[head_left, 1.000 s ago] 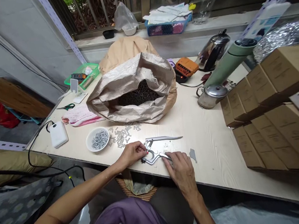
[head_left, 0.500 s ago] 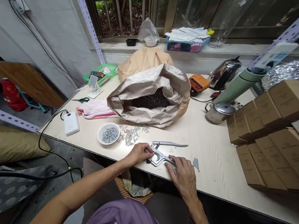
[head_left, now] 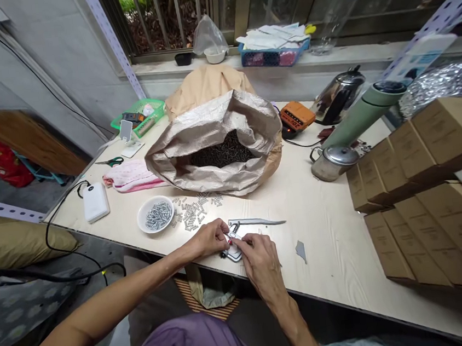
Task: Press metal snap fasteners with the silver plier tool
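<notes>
At the table's front edge lies a grey metal hand tool (head_left: 256, 221) with a spring and two long handles, one partly hidden under my right hand. My left hand (head_left: 211, 238) is pinched at the tool's head, around something too small to name, with a bit of red at the fingertips. My right hand (head_left: 261, 260) has come in from the other side, its index finger and thumb meeting the same spot. Left of them are a pile of small metal pins (head_left: 194, 211) and a white bowl (head_left: 155, 215) of similar silvery pieces.
An open sack (head_left: 219, 177) of dark screws stands behind. Cardboard boxes (head_left: 426, 147), a metal cup (head_left: 334, 162) and a green flask (head_left: 363, 115) are on the right. A white power bank (head_left: 95, 202) and a pink cloth (head_left: 134, 175) lie left; a grey scrap (head_left: 301, 251) lies right.
My right hand has moved left off the tool's handle, up to the fingertips of my left hand. The camera view has shifted a little, so the scene sits farther left.
</notes>
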Available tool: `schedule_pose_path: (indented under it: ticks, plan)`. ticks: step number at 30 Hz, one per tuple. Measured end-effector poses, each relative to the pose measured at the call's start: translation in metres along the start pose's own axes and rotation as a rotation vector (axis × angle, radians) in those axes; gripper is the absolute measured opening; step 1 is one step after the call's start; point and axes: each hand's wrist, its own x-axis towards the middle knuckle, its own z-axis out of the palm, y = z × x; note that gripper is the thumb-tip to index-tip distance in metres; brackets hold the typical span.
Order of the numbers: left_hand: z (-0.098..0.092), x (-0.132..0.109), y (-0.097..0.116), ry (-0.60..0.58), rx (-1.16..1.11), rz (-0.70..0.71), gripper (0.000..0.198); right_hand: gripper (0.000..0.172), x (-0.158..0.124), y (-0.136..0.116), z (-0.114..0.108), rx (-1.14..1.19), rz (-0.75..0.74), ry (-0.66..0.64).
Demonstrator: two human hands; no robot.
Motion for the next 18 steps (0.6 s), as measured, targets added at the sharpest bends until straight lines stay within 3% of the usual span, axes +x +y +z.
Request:
schedule_pose_path:
  ticks: [5,13,18]
  plan:
    - [-0.002,0.000,0.000,0.005,-0.066,0.002,0.031,0.025,0.002,-0.005,0.001,0.052,0.006,-0.011]
    - [-0.006,0.000,0.003,-0.102,-0.269,0.075,0.030,0.016,0.015,0.001,-0.004,0.198,0.079,-0.072]
    - [-0.008,-0.006,0.010,-0.156,-0.391,-0.028,0.041,0.018,0.019,0.006,-0.004,0.376,0.126,-0.107]
